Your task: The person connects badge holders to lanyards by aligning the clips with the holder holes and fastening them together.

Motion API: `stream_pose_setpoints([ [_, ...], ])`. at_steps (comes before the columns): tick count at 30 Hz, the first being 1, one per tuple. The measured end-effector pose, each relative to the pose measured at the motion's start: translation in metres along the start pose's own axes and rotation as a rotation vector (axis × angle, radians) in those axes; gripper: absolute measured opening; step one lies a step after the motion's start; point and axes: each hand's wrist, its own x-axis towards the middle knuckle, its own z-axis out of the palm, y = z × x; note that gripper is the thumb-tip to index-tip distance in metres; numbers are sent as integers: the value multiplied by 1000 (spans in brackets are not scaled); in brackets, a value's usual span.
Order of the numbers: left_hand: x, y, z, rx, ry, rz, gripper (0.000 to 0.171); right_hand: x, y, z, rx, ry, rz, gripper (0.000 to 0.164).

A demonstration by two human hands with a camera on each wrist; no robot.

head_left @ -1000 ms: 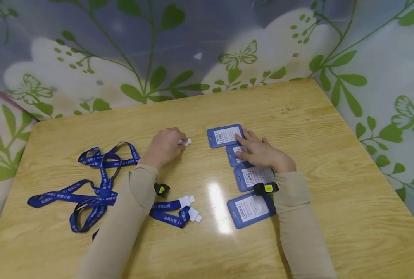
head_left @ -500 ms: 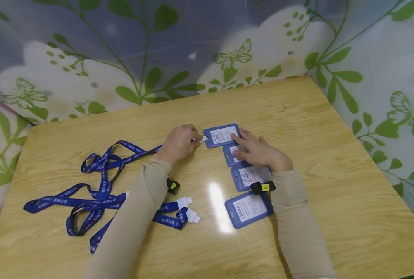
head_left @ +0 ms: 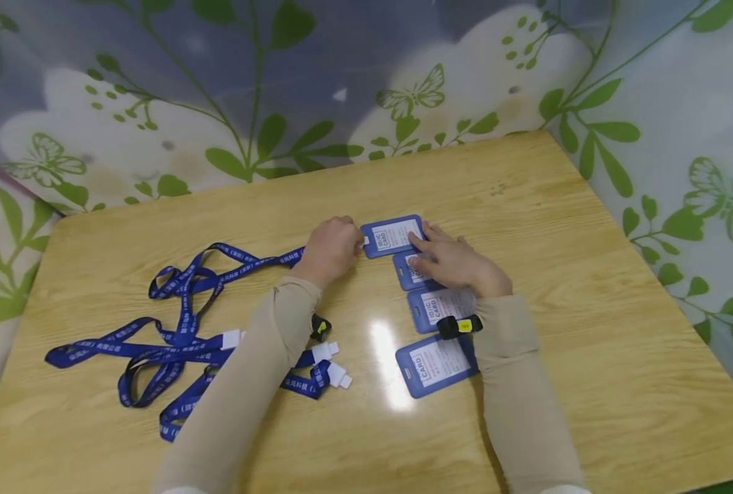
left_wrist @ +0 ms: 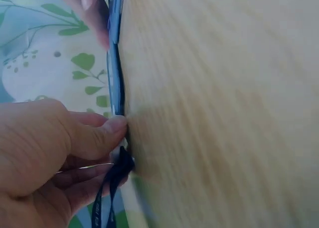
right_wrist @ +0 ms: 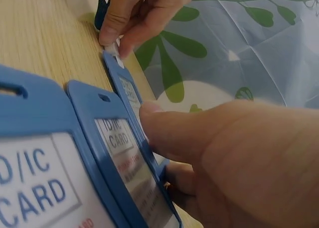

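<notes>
In the head view my left hand [head_left: 334, 250] pinches the white plastic clip [right_wrist: 113, 49] of a blue printed lanyard [head_left: 261, 262] at the slotted left end of the topmost blue badge holder [head_left: 394, 234]. Whether the clip's tip passes through the slot is hidden by the fingers. The right hand [head_left: 456, 262] rests on that holder's right end, fingers fairly straight; one fingertip lies over the second badge holder [head_left: 404, 274], partly covering it. Below these lie a third badge holder [head_left: 423, 310] and a fourth badge holder [head_left: 436, 363], each with a white ID/IC card.
Several more blue lanyards [head_left: 184, 322] lie tangled on the left of the wooden table [head_left: 564, 384], with white clips [head_left: 340, 374] near the left forearm. A wall covering with leaves and butterflies [head_left: 412, 89] stands along the back edge.
My left hand has moved right, bringing the lanyard's clip to the top badge holder's slot and pulling the strap out straighter. The right hand stays resting on the holders.
</notes>
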Motion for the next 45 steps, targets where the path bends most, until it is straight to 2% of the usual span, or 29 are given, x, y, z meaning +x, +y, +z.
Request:
stream_pose_setpoints([
  [4, -6, -2, -1, -7, -64, -51, 17, 1, 1, 4, 48, -26, -19, 64],
  [6, -12, -5, -9, -50, -69, -61, 24, -2, 4, 1, 94, -27, -33, 67],
  [8, -22, -8, -27, -101, -54, -69, 31, -7, 7, -7, 110, 1, -51, 71],
  [10, -36, -11, -51, -144, -23, -77, 36, -15, 10, -17, 115, 47, -52, 74],
  [13, -65, -16, -84, -174, 11, -102, 35, -29, 13, -32, 81, 105, -24, 73],
  [16, -98, -26, -98, -174, 12, -132, 28, -37, 15, -37, 74, 101, 26, 70],
  [19, -127, -37, -95, -151, -42, -177, 22, -37, 14, -39, 66, 78, 52, 66],
  [22, -151, -50, -83, -139, -188, -227, 24, -34, 13, -39, 66, 68, 67, 65],
  [25, -168, -62, -67, -150, -338, -294, 22, -31, 13, -37, 73, 63, 83, 64],
  [27, -176, -67, -57, -157, -382, -339, 17, -29, 13, -33, 82, 59, 97, 64],
  [29, -182, -70, -50, -159, -385, -365, 13, -26, 13, -28, 77, 59, 106, 63],
  [31, -185, -71, -49, -149, -343, -362, 17, -25, 12, -24, 67, 67, 107, 63],
  [33, -183, -69, -53, -121, -281, -324, 20, -24, 12, -22, 63, 79, 106, 62],
  [35, -178, -65, -60, -98, -190, -268, 22, -23, 12, -21, 65, 88, 109, 62],
  [40, -151, -45, -74, -89, -1, -156, 24, -24, 12, -21, 80, 103, 127, 61],
  [45, -123, -21, -67, -77, 89, -86, 24, -26, 14, -19, 90, 112, 130, 60],
])
